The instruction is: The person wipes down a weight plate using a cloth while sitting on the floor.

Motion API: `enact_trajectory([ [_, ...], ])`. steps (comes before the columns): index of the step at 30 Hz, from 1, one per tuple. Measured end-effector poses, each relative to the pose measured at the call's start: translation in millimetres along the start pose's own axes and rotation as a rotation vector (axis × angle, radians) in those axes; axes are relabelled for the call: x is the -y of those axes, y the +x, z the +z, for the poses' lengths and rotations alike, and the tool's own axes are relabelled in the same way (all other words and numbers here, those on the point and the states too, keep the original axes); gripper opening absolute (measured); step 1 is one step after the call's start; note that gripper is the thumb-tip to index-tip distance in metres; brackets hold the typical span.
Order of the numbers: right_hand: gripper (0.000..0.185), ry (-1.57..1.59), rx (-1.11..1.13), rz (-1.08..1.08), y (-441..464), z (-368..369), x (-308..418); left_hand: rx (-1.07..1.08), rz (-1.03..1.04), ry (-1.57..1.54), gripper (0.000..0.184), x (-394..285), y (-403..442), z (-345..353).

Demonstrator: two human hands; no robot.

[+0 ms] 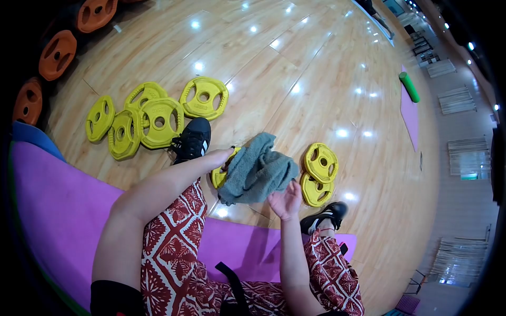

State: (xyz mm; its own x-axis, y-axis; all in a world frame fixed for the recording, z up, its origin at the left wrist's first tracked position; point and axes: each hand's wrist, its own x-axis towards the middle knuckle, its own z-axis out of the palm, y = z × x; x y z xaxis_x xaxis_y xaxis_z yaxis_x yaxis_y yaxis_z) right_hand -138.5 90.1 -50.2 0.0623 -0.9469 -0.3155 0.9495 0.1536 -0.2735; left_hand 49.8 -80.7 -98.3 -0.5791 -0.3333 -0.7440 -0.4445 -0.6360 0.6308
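Between my feet, a yellow weight plate [218,178] is held up by my left hand [219,157], whose fingers close around its upper edge. A grey-green towel [258,171] is bunched over the plate and hides most of it. My right hand [286,200] is at the towel's lower right side, palm partly up, fingers curled against the cloth with their tips partly hidden. To the right, two more yellow plates [320,163] lie overlapping on the floor. Several yellow plates [159,122] lie in a group at the left, beyond my left shoe [193,141].
I sit on a purple mat [68,179] spread over the wooden floor [274,79]. Orange plates [58,55] stand along the far left. My right shoe [324,217] is close to the right-hand plates. A green roller [409,87] lies by a pink mat [408,118] farther off.
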Motion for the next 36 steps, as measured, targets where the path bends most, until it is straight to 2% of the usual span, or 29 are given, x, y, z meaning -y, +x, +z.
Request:
enact_trajectory([
  [2, 0.039, 0.183, -0.017, 0.036, 4.7, -22.7, -16.3, 0.005, -0.001, -0.005, 0.040, 1.2, 2.4, -1.3],
  [4, 0.034, 0.027, -0.353, -0.052, 9.3, -10.4, -37.1, -0.033, -0.001, 0.004, 0.040, 0.5, 1.7, 1.6],
  [6, 0.031, 0.087, -0.367, -0.081, 10.4, -19.4, -49.8, -0.072, -0.002, 0.013, 0.040, 1.0, 2.5, 1.2],
  [8, 0.031, 0.128, -0.495, -0.133, 10.9, -24.4, -59.0, -0.103, -0.012, 0.062, 0.039, 5.1, 5.9, -0.5],
  [10, 0.033, 0.200, -0.452, -0.121, 8.1, -24.9, -63.6, -0.071, 0.007, 0.014, 0.039, 8.2, 7.2, 1.0],
  [12, 0.033, 0.447, -0.509, -0.059, 4.7, -19.1, -66.3, -0.051, 0.033, -0.037, 0.039, 8.1, 11.1, -1.3],
  [14, 0.039, 0.466, -0.529, -0.047, 6.3, 2.2, -70.7, -0.047, 0.017, 0.092, 0.038, 12.6, 16.1, -6.5],
  [16, 0.037, 0.239, -0.295, -0.086, 6.1, 30.5, -71.7, -0.077, -0.008, 0.113, 0.039, 11.5, 12.2, -4.9],
  [18, 0.031, 0.196, -0.243, -0.059, 8.9, 34.9, -69.3, -0.130, -0.041, 0.168, 0.041, 4.8, 10.2, -2.4],
  [21, 0.031, -0.320, -0.423, -0.098, 11.0, 31.2, -66.4, -0.110, -0.029, 0.217, 0.042, 14.6, 23.7, -9.1],
  [22, 0.031, -0.323, -0.420, -0.096, 11.8, 31.5, -67.9, -0.113, -0.027, 0.214, 0.042, 17.5, 28.7, -10.7],
  [24, 0.035, -0.646, -0.528, -0.353, 12.1, 33.1, -72.3, -0.067, 0.017, 0.190, 0.041, 23.8, 36.9, -12.6],
  [26, 0.037, -0.621, -0.510, -0.384, 9.5, 39.6, -64.2, -0.052, 0.035, 0.174, 0.041, 29.2, 44.1, -14.1],
  [28, 0.035, -0.422, -0.296, -0.380, 6.6, 47.1, -52.5, -0.039, 0.053, 0.162, 0.040, 28.8, 42.5, -13.8],
  [30, 0.038, -0.225, -0.200, -0.344, -2.2, 58.7, -36.6, -0.090, 0.046, 0.303, 0.056, 23.6, 36.5, -11.6],
  [32, 0.036, -0.113, -0.121, -0.398, -11.4, 70.9, -15.9, -0.076, 0.046, 0.329, 0.056, 20.1, 32.7, -11.9],
  [36, 0.044, -0.245, -0.002, -0.568, -37.7, 104.1, 19.6, -0.084, 0.088, 0.327, 0.056, 34.5, 52.7, -15.6],
])
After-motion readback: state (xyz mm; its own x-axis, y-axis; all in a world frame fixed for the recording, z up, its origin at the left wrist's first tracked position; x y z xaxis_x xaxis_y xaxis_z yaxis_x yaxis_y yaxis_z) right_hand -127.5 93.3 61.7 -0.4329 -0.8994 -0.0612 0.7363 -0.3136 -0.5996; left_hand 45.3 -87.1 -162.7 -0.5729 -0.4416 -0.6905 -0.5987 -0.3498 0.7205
